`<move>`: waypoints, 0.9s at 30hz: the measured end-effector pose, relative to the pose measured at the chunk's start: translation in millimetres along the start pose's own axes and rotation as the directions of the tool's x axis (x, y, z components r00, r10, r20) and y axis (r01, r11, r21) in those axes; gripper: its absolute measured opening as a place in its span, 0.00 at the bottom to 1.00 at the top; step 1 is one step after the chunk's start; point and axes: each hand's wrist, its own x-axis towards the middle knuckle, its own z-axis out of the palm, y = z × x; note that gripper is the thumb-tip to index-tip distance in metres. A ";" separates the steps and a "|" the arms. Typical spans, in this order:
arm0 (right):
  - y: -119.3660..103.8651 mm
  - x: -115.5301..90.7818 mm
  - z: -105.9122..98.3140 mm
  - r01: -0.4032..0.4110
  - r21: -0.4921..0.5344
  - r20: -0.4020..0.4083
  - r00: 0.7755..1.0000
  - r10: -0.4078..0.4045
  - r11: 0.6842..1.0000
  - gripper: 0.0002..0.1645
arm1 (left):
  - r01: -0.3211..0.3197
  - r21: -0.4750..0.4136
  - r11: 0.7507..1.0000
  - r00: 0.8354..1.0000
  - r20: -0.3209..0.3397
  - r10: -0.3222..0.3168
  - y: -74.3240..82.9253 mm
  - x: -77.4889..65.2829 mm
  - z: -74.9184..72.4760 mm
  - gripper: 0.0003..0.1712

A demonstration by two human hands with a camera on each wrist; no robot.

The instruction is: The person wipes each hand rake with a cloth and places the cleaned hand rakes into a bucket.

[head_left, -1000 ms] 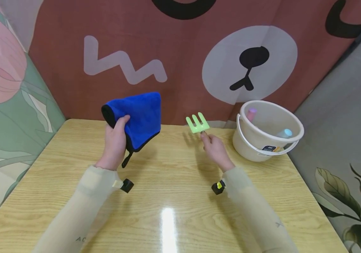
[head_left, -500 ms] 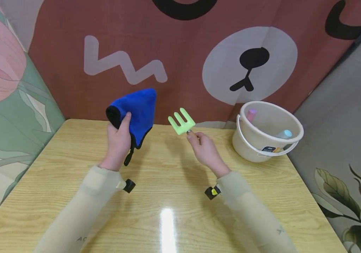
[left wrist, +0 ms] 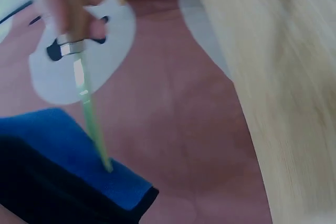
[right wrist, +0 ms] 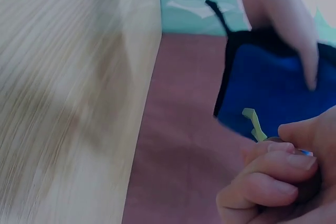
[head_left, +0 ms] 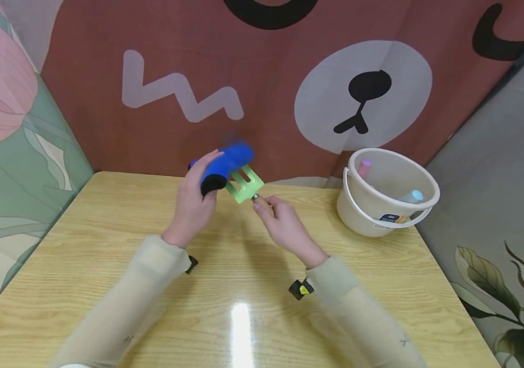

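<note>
My left hand (head_left: pixel 194 207) grips a blue cloth (head_left: pixel 230 159) with black edging, held up over the far part of the table. The cloth lies against the tines of a small light-green hand rake (head_left: pixel 249 190), covering their tips in the head view. My right hand (head_left: pixel 287 227) holds the rake by its short wooden handle (head_left: pixel 262 202), fingers curled round it. In the left wrist view the rake (left wrist: pixel 90 111) is seen edge-on, its tines against the cloth (left wrist: pixel 58 145). A black loop hangs off the cloth (right wrist: pixel 268 85) in the right wrist view.
A cream bucket (head_left: pixel 367 217) stands at the table's back right, its handle folded down. Inside it are a pink item (head_left: pixel 365 167) and a light-blue-capped item (head_left: pixel 412 196). A brown printed curtain (head_left: pixel 262 92) hangs behind the wooden table (head_left: pixel 207 306).
The left hand has turned and moved right, bringing the cloth onto the rake's tines. The right hand has carried the rake leftward toward it. The bucket stays in place.
</note>
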 end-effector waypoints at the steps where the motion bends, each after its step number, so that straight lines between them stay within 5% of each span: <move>1: -1.1 -0.7 0.9 0.003 0.000 0.008 1.000 -0.003 1.000 0.22 | -0.019 0.041 0.999 0.999 0.031 0.017 -1.2 -0.8 1.5 0.31; 12: -7.8 -4.9 1.4 0.003 -0.044 0.034 0.999 -0.001 0.999 0.24 | -0.134 0.332 0.934 0.947 0.320 0.022 -4.7 -17.3 11.9 0.37; 20: -7.9 -6.0 -1.8 -0.025 -0.030 0.038 0.999 0.026 0.999 0.26 | -0.195 0.401 0.895 0.909 0.416 0.012 1.6 -17.1 14.1 0.30; 27: -5.9 -4.1 -2.8 -0.030 -0.021 0.041 0.999 0.031 0.999 0.26 | -0.190 0.380 0.905 0.905 0.424 0.012 6.3 -13.8 12.4 0.22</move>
